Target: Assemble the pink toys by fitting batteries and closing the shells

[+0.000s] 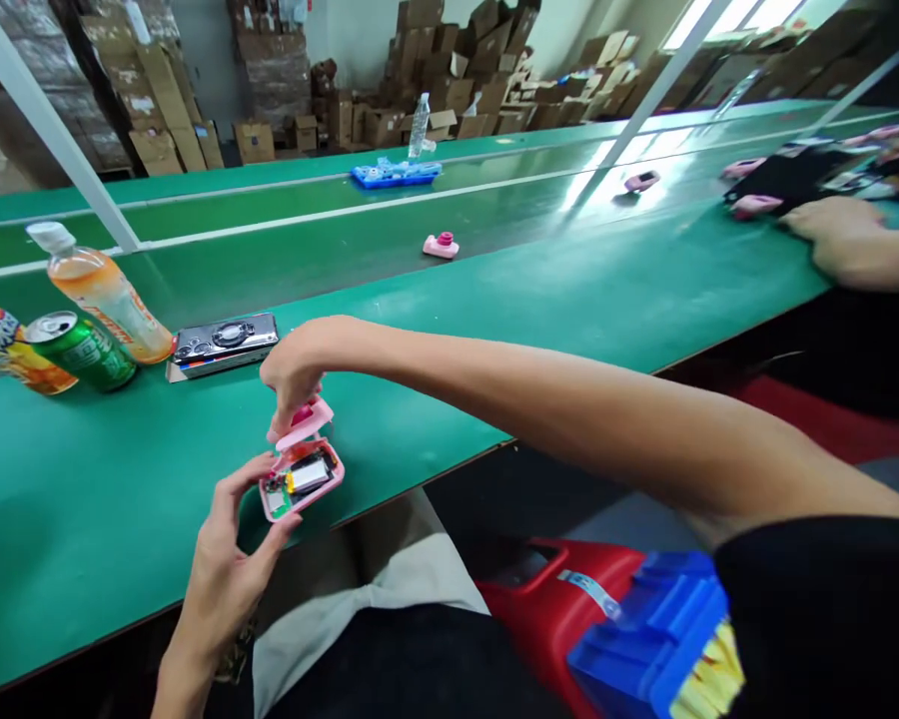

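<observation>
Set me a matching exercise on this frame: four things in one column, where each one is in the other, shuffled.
Things
1. open pink plastic casing with electronics inside
2. green metal drinks can
3. blue plastic bin with yellow contents
4. clear plastic bottle

Places
A. right by a red plastic seat
B. upright near a bright blue tray
C. in the left hand
D. beside a white-capped bottle of orange drink

Pairs: 1-C, 2-D, 3-A, 4-B
</observation>
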`<state>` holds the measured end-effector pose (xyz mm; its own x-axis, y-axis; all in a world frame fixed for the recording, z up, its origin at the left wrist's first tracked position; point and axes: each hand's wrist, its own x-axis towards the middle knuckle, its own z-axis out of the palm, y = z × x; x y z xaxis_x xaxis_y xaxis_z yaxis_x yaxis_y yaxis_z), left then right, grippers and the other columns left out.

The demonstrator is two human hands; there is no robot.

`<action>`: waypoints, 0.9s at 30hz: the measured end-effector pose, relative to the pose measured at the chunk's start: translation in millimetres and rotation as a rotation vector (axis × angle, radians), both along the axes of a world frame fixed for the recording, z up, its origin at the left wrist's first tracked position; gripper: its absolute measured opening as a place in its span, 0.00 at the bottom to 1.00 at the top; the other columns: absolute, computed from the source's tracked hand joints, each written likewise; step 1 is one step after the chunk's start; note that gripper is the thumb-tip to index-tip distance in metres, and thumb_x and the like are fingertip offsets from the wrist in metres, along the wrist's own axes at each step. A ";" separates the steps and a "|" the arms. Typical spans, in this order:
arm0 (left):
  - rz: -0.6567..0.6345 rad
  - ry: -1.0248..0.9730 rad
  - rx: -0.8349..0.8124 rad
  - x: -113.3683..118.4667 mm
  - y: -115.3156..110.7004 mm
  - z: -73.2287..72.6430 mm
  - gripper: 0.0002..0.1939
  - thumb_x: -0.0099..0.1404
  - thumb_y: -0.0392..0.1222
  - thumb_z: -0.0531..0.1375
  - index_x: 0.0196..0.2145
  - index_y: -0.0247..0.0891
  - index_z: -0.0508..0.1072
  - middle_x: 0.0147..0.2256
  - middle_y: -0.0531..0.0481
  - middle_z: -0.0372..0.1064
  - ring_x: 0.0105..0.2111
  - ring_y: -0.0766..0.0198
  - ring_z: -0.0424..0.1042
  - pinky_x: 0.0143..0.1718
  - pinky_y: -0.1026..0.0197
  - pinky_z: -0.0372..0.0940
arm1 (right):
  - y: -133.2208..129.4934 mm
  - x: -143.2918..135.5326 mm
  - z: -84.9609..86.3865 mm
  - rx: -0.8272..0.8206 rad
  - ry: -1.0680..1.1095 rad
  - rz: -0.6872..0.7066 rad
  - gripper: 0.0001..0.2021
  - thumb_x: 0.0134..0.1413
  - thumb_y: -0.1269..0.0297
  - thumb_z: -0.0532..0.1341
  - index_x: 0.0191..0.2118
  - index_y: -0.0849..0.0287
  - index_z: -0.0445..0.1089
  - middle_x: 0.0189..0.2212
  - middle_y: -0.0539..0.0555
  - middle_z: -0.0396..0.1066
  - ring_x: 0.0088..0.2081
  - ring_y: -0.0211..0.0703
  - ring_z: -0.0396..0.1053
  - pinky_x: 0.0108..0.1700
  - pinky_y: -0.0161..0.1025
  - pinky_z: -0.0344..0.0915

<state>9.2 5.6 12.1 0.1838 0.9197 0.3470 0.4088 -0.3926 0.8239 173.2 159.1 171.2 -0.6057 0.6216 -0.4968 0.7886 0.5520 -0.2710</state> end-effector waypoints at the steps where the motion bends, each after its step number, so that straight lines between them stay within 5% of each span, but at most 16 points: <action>1: 0.057 -0.142 -0.019 0.5 1.0 1.7 0.23 0.69 0.49 0.64 0.59 0.43 0.67 0.58 0.42 0.70 0.59 0.53 0.71 0.58 0.51 0.70 | -5.7 8.5 10.3 0.062 0.066 0.088 0.18 0.56 0.53 0.70 0.24 0.62 0.76 0.19 0.48 0.65 0.24 0.38 0.61 0.30 0.37 0.55; 7: 0.178 -0.871 -0.075 32.4 20.6 29.7 0.21 0.73 0.59 0.57 0.53 0.43 0.74 0.54 0.46 0.74 0.51 0.61 0.77 0.51 0.61 0.74 | -35.8 50.9 37.3 0.238 0.553 0.298 0.04 0.60 0.69 0.68 0.33 0.57 0.80 0.28 0.46 0.73 0.30 0.35 0.64 0.32 0.35 0.54; 11: 0.142 -0.934 -0.085 58.0 32.6 50.6 0.21 0.72 0.58 0.58 0.53 0.43 0.75 0.53 0.45 0.75 0.50 0.59 0.77 0.49 0.60 0.74 | -44.5 52.3 43.8 0.269 0.604 0.290 0.05 0.55 0.73 0.70 0.30 0.57 0.80 0.26 0.45 0.73 0.28 0.35 0.61 0.32 0.36 0.54; 17: 0.153 -0.886 -0.046 71.4 49.4 61.1 0.27 0.71 0.65 0.57 0.55 0.42 0.73 0.53 0.42 0.75 0.53 0.55 0.76 0.51 0.56 0.73 | -28.1 42.2 57.0 0.225 0.497 0.339 0.04 0.57 0.71 0.69 0.32 0.59 0.81 0.25 0.45 0.71 0.27 0.34 0.61 0.32 0.37 0.53; 19: 0.164 -0.916 -0.010 73.3 55.6 64.4 0.24 0.71 0.63 0.57 0.52 0.41 0.73 0.52 0.42 0.75 0.52 0.56 0.77 0.52 0.55 0.73 | -27.5 42.6 53.9 0.293 0.534 0.262 0.03 0.58 0.67 0.70 0.34 0.60 0.81 0.26 0.46 0.73 0.28 0.35 0.63 0.33 0.36 0.53; 23: 0.220 -1.036 0.024 76.8 63.8 73.8 0.23 0.72 0.62 0.57 0.47 0.38 0.75 0.48 0.43 0.77 0.45 0.58 0.79 0.48 0.56 0.73 | -51.3 47.3 24.4 0.619 0.681 -0.220 0.21 0.63 0.50 0.66 0.27 0.62 0.78 0.22 0.50 0.70 0.27 0.36 0.62 0.31 0.38 0.51; 27: 0.160 -1.083 0.015 81.1 64.9 78.6 0.22 0.72 0.61 0.57 0.48 0.41 0.74 0.50 0.45 0.77 0.48 0.60 0.78 0.54 0.54 0.71 | -75.2 45.6 -23.8 0.561 0.866 -0.414 0.21 0.62 0.44 0.65 0.33 0.59 0.80 0.26 0.52 0.75 0.29 0.37 0.66 0.31 0.36 0.52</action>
<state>90.3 70.5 90.7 -0.3468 0.9001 0.2636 -0.4827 -0.4122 0.7727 218.8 83.9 147.4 -0.3059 0.8598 0.4089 0.6053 0.5071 -0.6135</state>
